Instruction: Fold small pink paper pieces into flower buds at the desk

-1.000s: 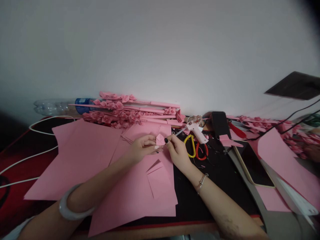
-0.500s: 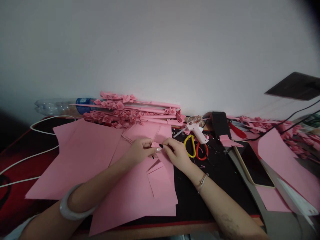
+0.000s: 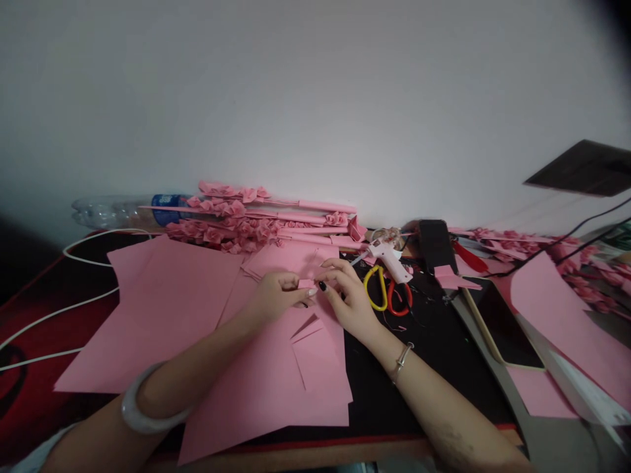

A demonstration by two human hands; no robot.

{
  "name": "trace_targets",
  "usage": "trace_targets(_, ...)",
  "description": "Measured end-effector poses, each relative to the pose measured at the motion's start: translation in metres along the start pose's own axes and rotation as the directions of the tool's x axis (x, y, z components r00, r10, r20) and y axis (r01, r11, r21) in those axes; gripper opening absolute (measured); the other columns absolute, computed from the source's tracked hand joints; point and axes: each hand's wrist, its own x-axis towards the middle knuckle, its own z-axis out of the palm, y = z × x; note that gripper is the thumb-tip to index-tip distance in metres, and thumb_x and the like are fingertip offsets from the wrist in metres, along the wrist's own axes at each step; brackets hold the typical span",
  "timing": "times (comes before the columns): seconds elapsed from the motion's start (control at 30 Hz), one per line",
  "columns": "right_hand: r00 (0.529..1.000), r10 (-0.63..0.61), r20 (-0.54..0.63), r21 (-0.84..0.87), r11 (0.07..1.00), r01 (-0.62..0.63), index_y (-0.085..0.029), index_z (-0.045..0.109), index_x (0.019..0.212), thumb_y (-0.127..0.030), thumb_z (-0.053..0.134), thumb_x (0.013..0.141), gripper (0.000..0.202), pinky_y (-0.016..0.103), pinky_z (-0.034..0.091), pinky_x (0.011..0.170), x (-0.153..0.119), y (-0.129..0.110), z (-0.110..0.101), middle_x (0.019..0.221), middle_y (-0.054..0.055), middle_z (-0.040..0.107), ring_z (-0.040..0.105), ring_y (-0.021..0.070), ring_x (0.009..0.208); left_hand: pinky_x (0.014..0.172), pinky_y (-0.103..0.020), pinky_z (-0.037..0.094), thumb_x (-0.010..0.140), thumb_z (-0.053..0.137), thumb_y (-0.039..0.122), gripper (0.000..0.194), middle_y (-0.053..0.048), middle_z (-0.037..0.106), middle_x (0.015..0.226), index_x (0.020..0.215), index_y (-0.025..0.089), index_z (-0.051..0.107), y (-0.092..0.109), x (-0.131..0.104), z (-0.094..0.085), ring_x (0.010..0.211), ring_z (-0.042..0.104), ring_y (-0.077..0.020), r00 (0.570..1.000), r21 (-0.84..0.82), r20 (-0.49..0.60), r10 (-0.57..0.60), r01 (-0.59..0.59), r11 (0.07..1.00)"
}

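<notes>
A small folded piece of pink paper is pinched between the thumb and fingers of my left hand. My right hand is at the right end of that piece, its fingers curved and a little apart; whether they grip it I cannot make out. Beneath both hands lie large pink paper sheets. A smaller folded pink paper rests on them just below my hands.
Scissors with yellow and red handles and a white glue gun lie to the right. Pink paper flowers and a plastic bottle line the wall. A phone lies farther right. A white cable loops at left.
The fingers of my right hand have lifted and spread from a tight pinch at the folded paper. My left hand keeps its hold in nearly the same place.
</notes>
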Motion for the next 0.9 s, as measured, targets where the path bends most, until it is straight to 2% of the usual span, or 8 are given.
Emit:
trace_targets(0.17,1.000,0.003,0.021,0.016,1.000,-0.003,-0.020,0.061,0.095,-0.006,0.048,0.079,0.025,0.036,0.045,0.083,-0.0006,-0.0016,0.0005,0.113,0.008,0.049,0.052,0.0201,0.101,0.063,-0.025,0.053,0.065,0.071,0.023,0.019,0.001,0.065,0.058,0.059,0.014,0.056,-0.0030,0.0016,-0.0007,0.063,0.066,-0.0145,1.000,-0.046,0.018,0.009,-0.008,0.999)
trace_targets(0.5,0.998,0.014,0.053,0.110,0.994,-0.020,-0.021,0.063,0.093,-0.015,0.051,0.084,0.017,0.037,0.042,0.088,0.0012,-0.0057,-0.0005,0.113,0.009,0.050,0.050,0.0204,0.105,0.063,-0.026,0.054,0.068,0.069,0.029,0.018,-0.001,0.066,0.059,0.063,0.013,0.060,0.0051,-0.0030,-0.0024,0.062,0.066,-0.0151,0.996,0.006,0.081,0.035,-0.036,0.999)
trace_targets(0.73,0.997,-0.019,0.070,0.165,0.986,0.007,-0.019,0.063,0.084,-0.020,0.052,0.085,0.011,0.036,0.042,0.089,0.0019,-0.0070,-0.0010,0.111,0.009,0.048,0.052,0.0187,0.099,0.064,-0.028,0.053,0.068,0.069,0.026,0.015,-0.003,0.068,0.062,0.062,0.013,0.061,0.0007,-0.0005,-0.0065,0.060,0.066,-0.0149,0.994,-0.058,0.103,-0.048,0.055,0.997)
trace_targets(0.9,0.997,0.003,0.075,0.198,0.980,-0.018,-0.020,0.063,0.090,-0.026,0.051,0.086,0.015,0.037,0.041,0.090,0.0011,-0.0053,-0.0007,0.113,0.010,0.048,0.051,0.0199,0.103,0.062,-0.026,0.053,0.064,0.072,0.028,0.018,-0.001,0.067,0.061,0.064,0.013,0.061,0.0021,-0.0013,-0.0050,0.059,0.066,-0.0144,0.990,-0.050,0.135,-0.039,0.046,0.998)
